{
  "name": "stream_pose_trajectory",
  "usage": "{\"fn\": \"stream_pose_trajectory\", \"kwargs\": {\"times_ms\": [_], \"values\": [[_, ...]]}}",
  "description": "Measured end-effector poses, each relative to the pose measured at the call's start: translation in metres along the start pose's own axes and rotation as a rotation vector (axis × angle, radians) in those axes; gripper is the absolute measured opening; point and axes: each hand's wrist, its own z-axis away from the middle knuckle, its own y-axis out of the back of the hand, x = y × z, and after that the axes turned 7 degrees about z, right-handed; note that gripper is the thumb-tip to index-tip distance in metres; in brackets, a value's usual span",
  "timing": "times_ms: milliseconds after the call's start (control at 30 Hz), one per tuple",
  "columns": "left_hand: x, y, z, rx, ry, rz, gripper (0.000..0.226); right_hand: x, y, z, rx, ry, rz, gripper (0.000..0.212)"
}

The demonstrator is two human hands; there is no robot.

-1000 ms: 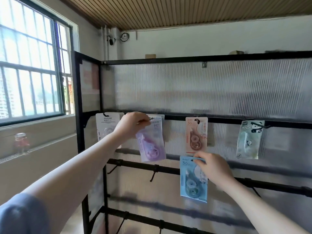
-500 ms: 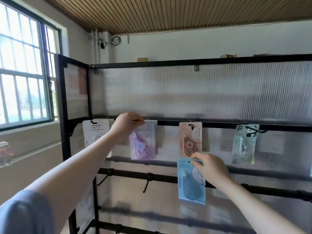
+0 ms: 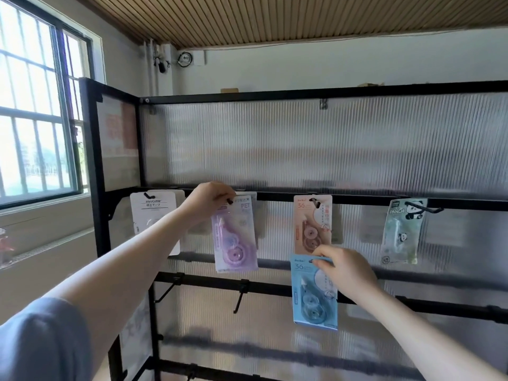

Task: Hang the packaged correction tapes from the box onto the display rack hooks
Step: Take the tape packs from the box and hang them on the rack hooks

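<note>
Up at centre frame, the left hand (image 3: 210,200) pinches the top edge of a lilac correction tape pack (image 3: 235,235), its fingers (image 3: 220,198) curled tight at the hook on the upper black rail (image 3: 357,199); the glossy blister shows a round lilac dispenser on flat card. Lower right of centre, the right hand (image 3: 347,270) holds a pale blue pack (image 3: 313,290) by its top corner, thumb and fingers pinching the card, so the pack hangs in front of the second rail (image 3: 275,287). Ribbed translucent panels (image 3: 316,144) back the black metal rack frame (image 3: 93,166). A white pack (image 3: 154,215) hangs at left, a peach pack (image 3: 312,224) just above the blue one, a green panda pack (image 3: 402,235) at right. Two bare black hooks (image 3: 242,295) jut from the second rail with open room around them, left of the blue pack. A barred window (image 3: 35,105) fills the upper left, under a slatted wooden ceiling (image 3: 275,17).

Against half a second ago, both hands keep their grips at the same rails and both packs hang much as they did.
</note>
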Motion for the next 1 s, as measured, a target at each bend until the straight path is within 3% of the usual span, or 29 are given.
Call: {"fn": "stream_pose_trajectory", "kwargs": {"times_ms": [167,633,1000], "values": [[-0.008,-0.005,-0.005,-0.034,-0.048,-0.145,0.027,0.006,0.009,0.003,0.007,-0.024,0.025,0.017],[0.016,-0.012,0.031,0.248,-0.148,-0.183,0.035,0.022,0.052,0.04,0.083,-0.159,0.103,0.014],[0.043,-0.048,0.097,0.104,0.0,-0.276,0.055,0.072,0.082,0.079,0.13,-0.257,0.053,0.012]]}}
